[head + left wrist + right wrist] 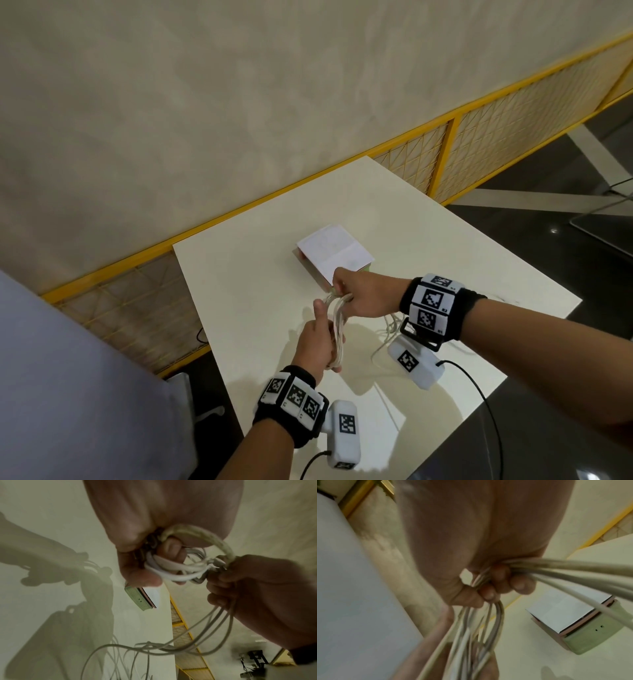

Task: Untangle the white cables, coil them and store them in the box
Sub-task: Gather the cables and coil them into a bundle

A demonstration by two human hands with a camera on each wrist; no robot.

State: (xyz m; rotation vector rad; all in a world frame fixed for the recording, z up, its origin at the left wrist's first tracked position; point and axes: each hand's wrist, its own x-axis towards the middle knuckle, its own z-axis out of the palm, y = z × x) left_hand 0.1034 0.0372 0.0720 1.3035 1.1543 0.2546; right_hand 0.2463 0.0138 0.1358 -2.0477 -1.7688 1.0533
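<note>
A bundle of white cables (337, 325) hangs in loops between my two hands above the white table (239, 274). My left hand (317, 346) grips the lower part of the loops, fingers curled round them (171, 568). My right hand (359, 298) grips the upper end of the same bundle, fingers closed on the strands (496, 582). Loose strands (387, 330) trail from under the right hand onto the table. The box (334, 253), with a white lid and pink and green sides, lies just beyond the right hand (573, 622).
A yellow mesh fence (445, 154) runs along the table's far edge against a beige wall. Black leads from the wrist cameras (479, 387) cross the near right corner of the table. Dark floor (565, 257) lies to the right.
</note>
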